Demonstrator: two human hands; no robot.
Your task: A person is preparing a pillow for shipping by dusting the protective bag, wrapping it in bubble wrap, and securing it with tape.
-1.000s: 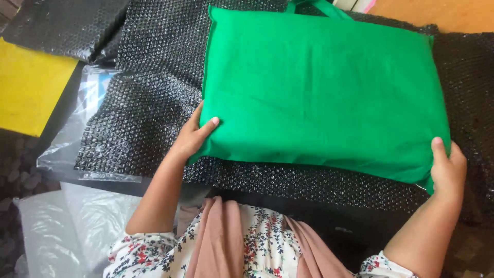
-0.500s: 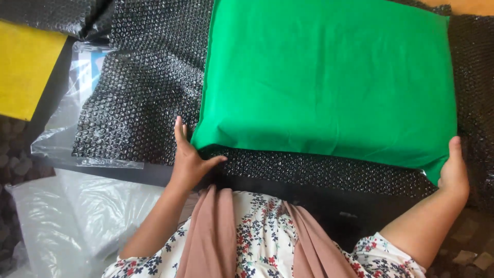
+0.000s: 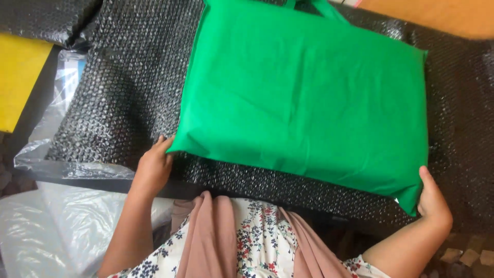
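A flat green fabric bag [image 3: 309, 98] with loop handles at its far edge is lying on a sheet of black bubble wrap [image 3: 123, 92], filled out like a cushion. The left hand [image 3: 153, 167] is pressing against the bag's near left corner, fingers tucked at its edge; whether they are actually pinching fabric I cannot tell. The right hand [image 3: 433, 202] is cupping the near right corner, thumb up along the side, apparently gripping it. The risk I am judging here: the two corners are being held unevenly, so the smooth bag may be sliding or twisting on the slick wrap, and the wrap itself could be bunching beneath it. Clear plastic bags [image 3: 56, 226] are lying loose to the left, beside a yellow sheet [image 3: 20, 82], and could be getting dragged along by the forearm
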